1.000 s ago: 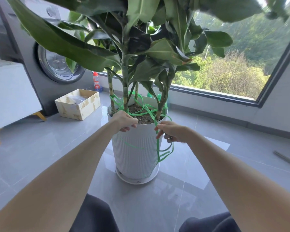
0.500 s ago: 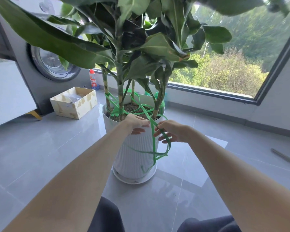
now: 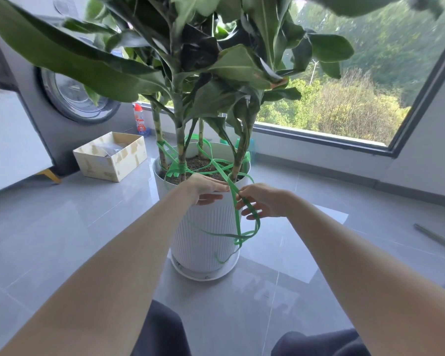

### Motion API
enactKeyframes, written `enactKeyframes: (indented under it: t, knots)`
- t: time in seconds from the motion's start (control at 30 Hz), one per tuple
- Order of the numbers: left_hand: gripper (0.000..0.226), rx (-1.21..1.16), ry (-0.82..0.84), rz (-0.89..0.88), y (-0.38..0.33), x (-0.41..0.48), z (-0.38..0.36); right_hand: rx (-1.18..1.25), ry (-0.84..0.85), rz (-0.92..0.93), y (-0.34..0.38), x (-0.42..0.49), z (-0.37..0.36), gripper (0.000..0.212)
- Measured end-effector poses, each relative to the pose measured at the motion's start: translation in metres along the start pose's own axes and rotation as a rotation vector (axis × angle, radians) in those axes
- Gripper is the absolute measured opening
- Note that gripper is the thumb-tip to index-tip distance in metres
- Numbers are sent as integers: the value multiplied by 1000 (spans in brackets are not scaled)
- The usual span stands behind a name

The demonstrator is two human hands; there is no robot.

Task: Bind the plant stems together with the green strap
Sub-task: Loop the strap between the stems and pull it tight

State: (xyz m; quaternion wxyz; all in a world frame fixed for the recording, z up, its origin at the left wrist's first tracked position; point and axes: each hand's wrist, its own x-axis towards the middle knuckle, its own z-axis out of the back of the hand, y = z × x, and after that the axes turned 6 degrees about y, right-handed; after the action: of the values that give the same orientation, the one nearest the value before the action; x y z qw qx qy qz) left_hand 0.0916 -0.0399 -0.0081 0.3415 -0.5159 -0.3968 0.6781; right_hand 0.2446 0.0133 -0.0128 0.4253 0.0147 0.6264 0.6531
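Head view: the left-hand grip (image 3: 206,189) lies over the near rim of the white ribbed plastic plant pot (image 3: 203,242), its fingers reaching right until the tips meet the flat green plastic strap (image 3: 237,224). I cannot tell whether those fingers pinch the strap or only touch it. Just beside it, the right-hand grip (image 3: 265,201) is clamped on the same strap, thumb and forefinger pinching it where it comes over the rim, with a further run of strap crossing the other fingers. The two grips are close together with the strap between them.

Behind the grips, the strap winds loosely around the mottled green plant stems (image 3: 181,147) above the dark soil (image 3: 203,163), bunched around the middle stem. Below the grips, it hangs in slack loops down the front of the pot towards the white saucer (image 3: 206,275).

The pot stands on a grey tiled floor (image 3: 62,240). An open cardboard box (image 3: 111,160) lies to the left, near a grey front-loading washing machine (image 3: 49,129) and a small red-capped bottle (image 3: 140,122).
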Motion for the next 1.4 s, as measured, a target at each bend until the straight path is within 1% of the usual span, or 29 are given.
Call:
enactKeyframes:
  t: [0.2, 0.3, 0.4, 0.47, 0.7, 0.77, 0.87, 1.0, 1.07, 1.17, 1.23, 1.33, 1.4]
  knots:
    - [11, 24, 11, -34, 0, 0, -1, 27, 17, 6, 0, 1, 2, 16]
    - [15, 61, -40, -68, -1, 1, -4, 44, 32, 14, 0, -1, 3, 19]
    - [13, 127, -135, -87, -1, 6, -4, 39, 79, 14, 0, -3, 4, 20]
    - [10, 158, -168, -94, 1, 7, -1, -4, 114, -8, 0, -5, 4, 20]
    - [13, 122, -135, -104, 8, 1, 15, -236, 261, -175, -6, -8, -3, 22]
    - [15, 192, -125, -93, 8, -1, 15, -288, 312, -194, -5, -9, -6, 21]
    - [18, 349, -164, -127, 6, -3, 14, -349, 388, -218, -2, -11, -10, 21]
    - [25, 452, -130, -134, 4, -8, 9, -465, 441, -239, -2, -14, -14, 19]
    - [33, 477, -107, -132, 4, -10, 7, -513, 468, -245, -2, -15, -14, 18]
    - [46, 545, -105, -115, 5, -11, 6, -544, 466, -246, -1, -16, -14, 17]
    - [45, 621, -158, -126, 6, -10, 7, -556, 432, -235, -2, -16, -12, 17]
    - [43, 656, -224, -185, 7, -9, 11, -584, 345, -203, -3, -15, -11, 19]
    - [44, 692, -254, -222, 7, -9, 16, -575, 327, -197, -3, -15, -11, 18]
